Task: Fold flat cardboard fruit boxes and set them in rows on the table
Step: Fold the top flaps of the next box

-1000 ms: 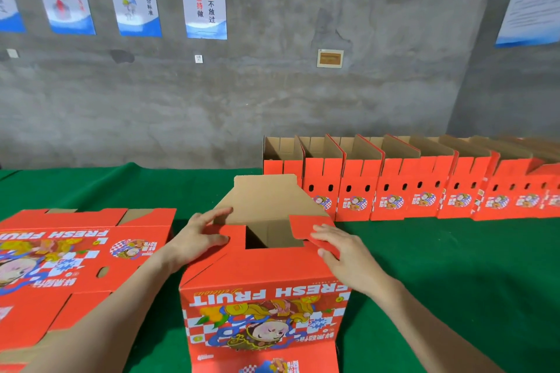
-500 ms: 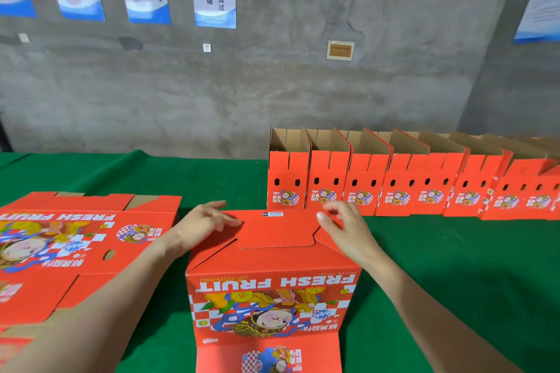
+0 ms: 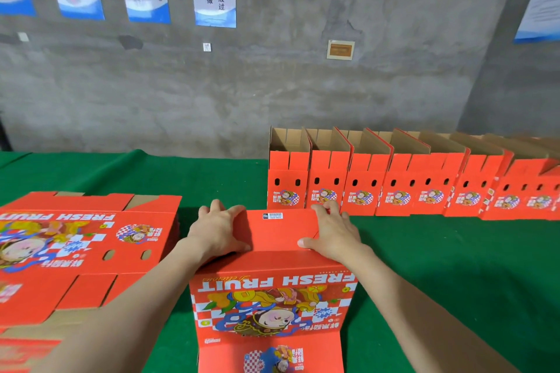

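Note:
A red "FRESH FRUIT" box stands upside down in front of me on the green table. Its bottom flaps lie folded flat on top. My left hand presses on the left part of these flaps, its fingers reaching over the far edge. On the right part lies my right hand, fingers over the far edge and thumb flat on the flap. A stack of flat unfolded boxes lies to the left. A row of several folded boxes, open tops up, stands at the back right.
A grey concrete wall with posters rises behind the table. Green cloth shows between the flat stack and the folded row, and to the right of the box under my hands.
The brown inner flap that stood up has been folded down and the bottom closed. Both hands moved from the flap tips forward onto the flat bottom, fingers over its far edge.

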